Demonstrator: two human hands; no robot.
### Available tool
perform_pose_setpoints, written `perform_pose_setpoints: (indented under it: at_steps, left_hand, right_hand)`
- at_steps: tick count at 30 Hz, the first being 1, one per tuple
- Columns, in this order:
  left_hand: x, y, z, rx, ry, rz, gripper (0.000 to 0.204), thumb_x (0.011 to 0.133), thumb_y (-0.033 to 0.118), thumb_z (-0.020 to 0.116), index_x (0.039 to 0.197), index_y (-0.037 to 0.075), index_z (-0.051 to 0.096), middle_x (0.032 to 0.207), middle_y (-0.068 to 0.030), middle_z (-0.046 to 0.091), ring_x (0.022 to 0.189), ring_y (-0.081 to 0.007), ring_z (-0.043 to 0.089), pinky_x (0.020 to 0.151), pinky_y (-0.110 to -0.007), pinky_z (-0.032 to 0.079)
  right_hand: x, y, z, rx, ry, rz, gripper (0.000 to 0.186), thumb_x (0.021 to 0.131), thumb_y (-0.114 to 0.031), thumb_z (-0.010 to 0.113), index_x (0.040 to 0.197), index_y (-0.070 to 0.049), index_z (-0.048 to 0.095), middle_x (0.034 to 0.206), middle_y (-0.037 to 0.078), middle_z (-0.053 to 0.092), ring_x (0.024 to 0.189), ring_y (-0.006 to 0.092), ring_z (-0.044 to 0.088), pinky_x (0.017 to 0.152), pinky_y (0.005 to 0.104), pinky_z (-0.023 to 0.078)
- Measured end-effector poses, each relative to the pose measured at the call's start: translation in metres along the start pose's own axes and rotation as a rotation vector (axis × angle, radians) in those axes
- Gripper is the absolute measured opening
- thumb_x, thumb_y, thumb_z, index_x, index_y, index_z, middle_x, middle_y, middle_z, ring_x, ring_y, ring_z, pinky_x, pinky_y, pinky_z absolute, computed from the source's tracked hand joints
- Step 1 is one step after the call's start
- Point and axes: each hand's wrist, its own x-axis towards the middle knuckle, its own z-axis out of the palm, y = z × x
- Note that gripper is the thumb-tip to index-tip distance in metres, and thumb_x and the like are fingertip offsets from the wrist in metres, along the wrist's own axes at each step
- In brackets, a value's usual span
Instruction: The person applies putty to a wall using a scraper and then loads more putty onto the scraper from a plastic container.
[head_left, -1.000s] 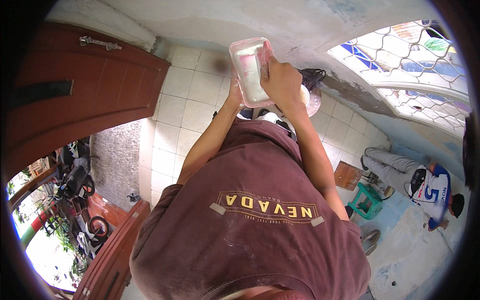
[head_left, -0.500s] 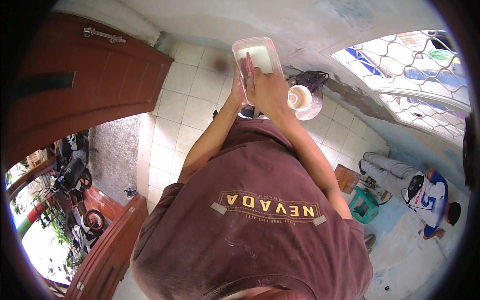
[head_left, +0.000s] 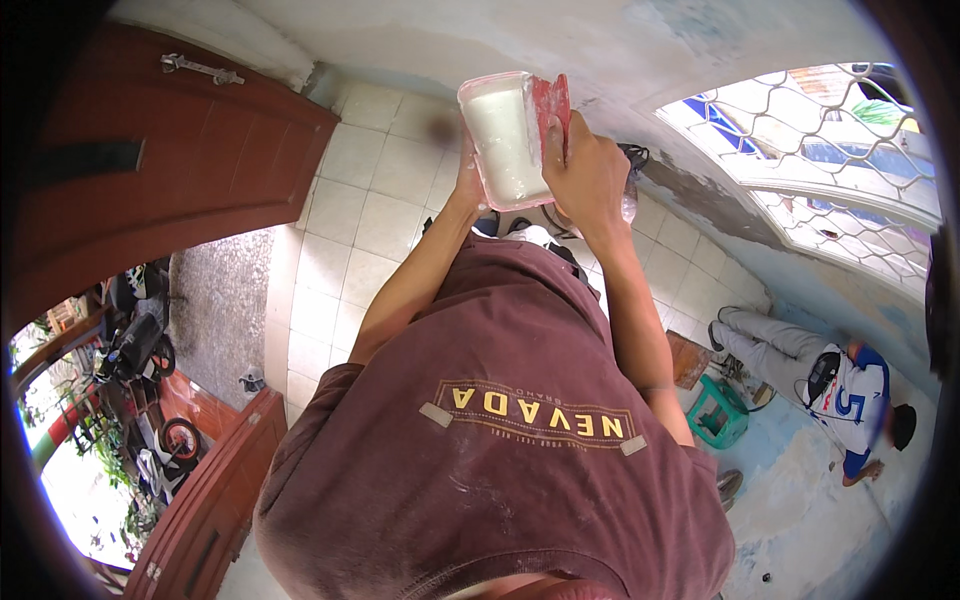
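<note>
My left hand (head_left: pixel 468 178) grips the left side of a clear, pink-edged rectangular plastic tub (head_left: pixel 466 112) and holds it up in front of me. White paste (head_left: pixel 503 135), like wall putty, covers its inside. A red putty scraper (head_left: pixel 553 108), smeared with white, is in my right hand (head_left: pixel 593 178), fingers closed round it. Its blade stands at the tub's right rim; whether it touches is hard to tell. The fingers of my left hand are mostly hidden by the tub.
A patchy plastered wall (head_left: pixel 420 40) rises ahead, with a grilled window (head_left: pixel 850 150) at right. The red-brown door (head_left: pixel 200 130) is at left above pale floor tiles (head_left: pixel 365 185). A green stool (head_left: pixel 716 412) and another person (head_left: pixel 840 390) are at lower right.
My right hand has moved right with the scraper, from inside the tub to its right rim. It now hides the white cup that showed beside the tub.
</note>
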Motion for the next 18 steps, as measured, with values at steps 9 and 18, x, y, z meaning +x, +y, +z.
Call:
perform_pose_setpoints:
  at_steps: [9, 18]
  left_hand:
    - [0.011, -0.013, 0.006, 0.119, 0.017, -0.071, 0.078, 0.102, 0.073, 0.030, 0.157, 0.018, 0.037, 0.152, -0.0107, 0.050, 0.135, -0.0292, 0.056, 0.111, -0.048, 0.051]
    - [0.019, -0.020, 0.018, 0.144, -0.002, -0.124, 0.078, 0.103, 0.072, 0.029, 0.159, 0.019, 0.032, 0.154, -0.0115, 0.047, 0.137, -0.0300, 0.053, 0.115, -0.049, 0.047]
  right_hand:
    - [-0.012, 0.033, 0.019, -0.203, -0.095, -0.046, 0.024, 0.101, -0.024, 0.054, 0.104, -0.003, 0.064, 0.065, 0.021, 0.065, 0.062, 0.0420, 0.067, 0.058, 0.0534, 0.050]
    - [-0.016, 0.031, 0.014, -0.122, -0.153, -0.069, 0.022, 0.100, -0.023, 0.056, 0.099, -0.003, 0.064, 0.066, 0.021, 0.066, 0.060, 0.0412, 0.067, 0.057, 0.0528, 0.051]
